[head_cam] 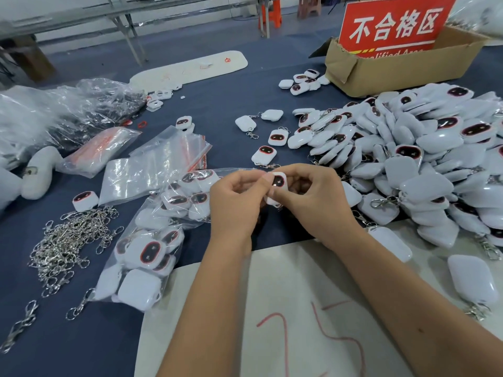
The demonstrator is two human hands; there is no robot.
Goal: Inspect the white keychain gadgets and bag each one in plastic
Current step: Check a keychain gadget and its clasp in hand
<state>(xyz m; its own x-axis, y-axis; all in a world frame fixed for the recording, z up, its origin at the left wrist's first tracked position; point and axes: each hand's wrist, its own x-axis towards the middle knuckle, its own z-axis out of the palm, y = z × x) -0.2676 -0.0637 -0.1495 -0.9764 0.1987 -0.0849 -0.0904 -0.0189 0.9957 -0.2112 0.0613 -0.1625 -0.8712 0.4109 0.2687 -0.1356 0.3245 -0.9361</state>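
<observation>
Both my hands meet over the dark blue table, holding one white keychain gadget (278,183) with its dark, red-rimmed face turned up. My left hand (236,197) pinches its left edge with curled fingers; my right hand (313,194) grips it from the right and below. A big heap of the same white gadgets (424,164) covers the table to the right. Left of my hands lie bagged gadgets (152,251) in clear plastic. Empty zip bags (163,161) with red seals lie behind them.
A pile of loose metal clasps (68,240) lies at the left. A cardboard box (394,66) with a red sign (394,23) stands at the back right. White paper (272,308) with red marks lies under my forearms. Crumpled plastic bags (62,112) fill the far left.
</observation>
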